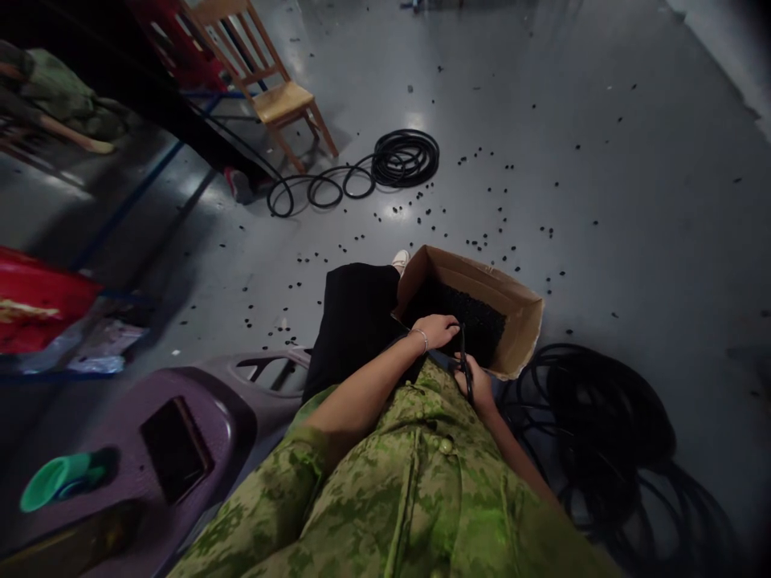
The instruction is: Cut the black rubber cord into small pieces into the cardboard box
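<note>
I sit with a cardboard box (518, 309) of small black pieces tilted against my knee. My left hand (434, 331), a thin bracelet on its wrist, is curled over the box's near edge and touches the end of a black rubber hose (463, 353). My right hand (475, 384) is closed round the same hose lower down, over my lap. The hose runs off to a large black coil (602, 433) on the floor at my right.
Small black pieces (482, 209) are scattered over the grey floor. A second hose coil (403, 158) lies ahead by a wooden chair (265, 72). A purple plastic stool (181, 433) with a dark phone and green cup (57, 480) stands at my left.
</note>
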Motion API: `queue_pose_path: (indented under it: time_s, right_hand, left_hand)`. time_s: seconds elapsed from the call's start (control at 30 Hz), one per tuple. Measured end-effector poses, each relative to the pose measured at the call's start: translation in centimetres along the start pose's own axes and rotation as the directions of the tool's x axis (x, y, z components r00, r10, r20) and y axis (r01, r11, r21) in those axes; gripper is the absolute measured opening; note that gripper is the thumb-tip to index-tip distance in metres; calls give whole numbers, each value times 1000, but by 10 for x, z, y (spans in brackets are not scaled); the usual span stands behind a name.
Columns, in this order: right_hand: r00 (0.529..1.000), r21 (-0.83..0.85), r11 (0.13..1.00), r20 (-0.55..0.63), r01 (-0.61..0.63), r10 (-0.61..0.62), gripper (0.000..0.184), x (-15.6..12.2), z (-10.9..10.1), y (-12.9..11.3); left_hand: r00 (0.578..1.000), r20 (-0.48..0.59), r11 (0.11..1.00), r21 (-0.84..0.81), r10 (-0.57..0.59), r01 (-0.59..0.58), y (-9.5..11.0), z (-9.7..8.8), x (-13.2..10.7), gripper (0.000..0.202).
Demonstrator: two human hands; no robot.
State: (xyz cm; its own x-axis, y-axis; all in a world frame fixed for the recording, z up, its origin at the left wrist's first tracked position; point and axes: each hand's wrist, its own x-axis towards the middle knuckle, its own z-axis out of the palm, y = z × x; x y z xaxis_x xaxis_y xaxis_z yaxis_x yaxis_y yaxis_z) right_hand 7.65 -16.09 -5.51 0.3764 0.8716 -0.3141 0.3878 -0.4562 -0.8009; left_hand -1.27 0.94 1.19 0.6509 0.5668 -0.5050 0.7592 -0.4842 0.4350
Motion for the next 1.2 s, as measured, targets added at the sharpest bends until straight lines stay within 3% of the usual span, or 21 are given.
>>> queue_pose_path:
  time_s: [0.43,1.2]
  right_hand:
    - [1000,0,1000,-15,0,0,44,2,2,1]
    - [986,-91,988,-101,126,-135,32,10,12,8]
  left_hand:
    - [1000,19,1000,25,18,-19,2,0,-2,38]
    - [999,39,998,64,3,-5,-1,4,3,39]
